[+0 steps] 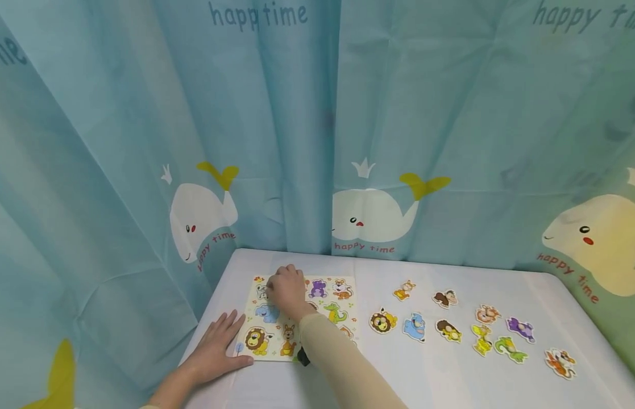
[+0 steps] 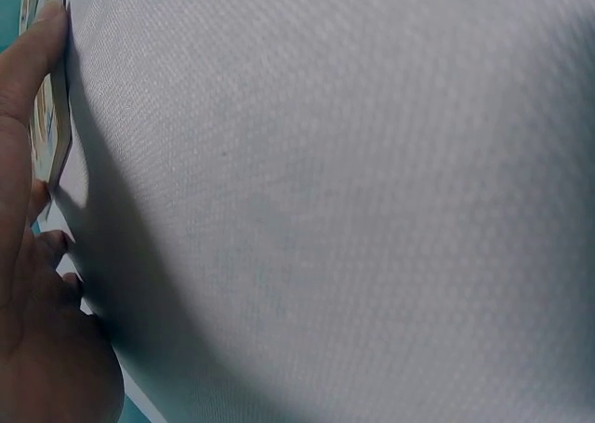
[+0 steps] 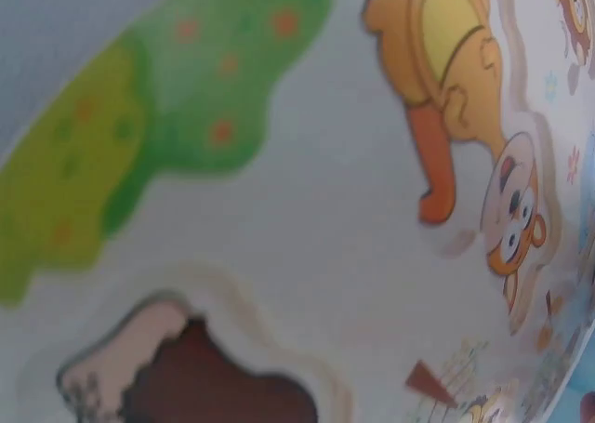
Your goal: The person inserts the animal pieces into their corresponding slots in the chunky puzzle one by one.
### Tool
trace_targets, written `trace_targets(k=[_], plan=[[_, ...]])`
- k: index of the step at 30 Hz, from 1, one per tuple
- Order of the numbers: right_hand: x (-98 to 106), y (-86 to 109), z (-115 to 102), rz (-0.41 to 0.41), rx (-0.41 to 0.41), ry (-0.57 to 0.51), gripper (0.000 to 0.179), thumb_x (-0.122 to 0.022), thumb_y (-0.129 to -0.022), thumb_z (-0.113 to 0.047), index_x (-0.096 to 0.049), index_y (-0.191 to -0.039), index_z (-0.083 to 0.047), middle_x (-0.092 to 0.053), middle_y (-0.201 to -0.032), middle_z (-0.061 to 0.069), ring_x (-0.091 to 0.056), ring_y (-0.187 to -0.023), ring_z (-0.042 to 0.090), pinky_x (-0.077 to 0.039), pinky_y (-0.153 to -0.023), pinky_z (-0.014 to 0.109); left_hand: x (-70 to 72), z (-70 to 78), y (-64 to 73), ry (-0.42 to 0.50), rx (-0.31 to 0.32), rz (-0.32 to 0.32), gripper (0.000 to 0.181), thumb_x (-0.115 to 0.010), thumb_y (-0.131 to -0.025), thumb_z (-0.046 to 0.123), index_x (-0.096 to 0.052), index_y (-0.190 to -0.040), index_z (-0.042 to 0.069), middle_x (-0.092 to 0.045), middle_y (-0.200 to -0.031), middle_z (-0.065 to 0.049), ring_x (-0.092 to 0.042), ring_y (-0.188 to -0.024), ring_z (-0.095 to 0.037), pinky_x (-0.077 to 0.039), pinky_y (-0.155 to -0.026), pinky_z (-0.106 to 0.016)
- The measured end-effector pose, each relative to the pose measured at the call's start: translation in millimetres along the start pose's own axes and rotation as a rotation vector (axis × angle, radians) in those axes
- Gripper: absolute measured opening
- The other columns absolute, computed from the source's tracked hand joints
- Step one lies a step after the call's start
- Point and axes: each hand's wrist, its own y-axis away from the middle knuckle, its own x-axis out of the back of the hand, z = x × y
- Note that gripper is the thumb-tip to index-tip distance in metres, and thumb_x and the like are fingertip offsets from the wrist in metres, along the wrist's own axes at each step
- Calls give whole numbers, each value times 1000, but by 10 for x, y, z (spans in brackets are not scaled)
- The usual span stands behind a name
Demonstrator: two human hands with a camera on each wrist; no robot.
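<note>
A wooden animal puzzle board (image 1: 276, 352) lies at the left of the white table. My right hand (image 1: 287, 292) reaches over its upper left part, fingers bent down at a black-and-white zebra puzzle piece (image 1: 261, 292); it appears to pinch it, though the fingertips are largely hidden. Flat on the table, my left hand (image 1: 215, 351) has its fingers spread, and its thumb (image 2: 42, 46) touches the board's near left edge. In the right wrist view, a kangaroo picture (image 3: 456, 70) and a brown picture (image 3: 223, 376) show on the board up close.
Several knobbed animal pieces are scattered right of the board, among them a lion (image 1: 382, 321), an elephant (image 1: 414, 327), a purple hippo (image 1: 521, 329) and a tiger (image 1: 560, 363). A dark object (image 1: 303, 357) sits by the right sleeve. Blue whale-print curtains (image 1: 297, 142) hang behind the table.
</note>
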Motion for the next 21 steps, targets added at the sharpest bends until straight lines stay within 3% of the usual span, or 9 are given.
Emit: trace_targets(k=[8,21], plan=[[-65,-11,-12,10,-50,-4,16,-72,-95,-42,-81,-95,-29,-58,-94,-9,-48,-98,15,-44,-88,35,-15,-27,-11,-17,-2,10,108,-78,-79,63,-37,-158,2,-23,-165,-25,-9,-153,-48,-6,-122,-65],[-45,20,-22,6,-65,-62,15,-74,-94,-39,-82,-98,-27,-59,-92,-7,-47,-97,17,-43,-87,37,-1,-9,-9,-14,4,8,107,-79,-79,63,-38,-157,3,-24,-165,-25,-10,-152,-49,-8,-122,-65]])
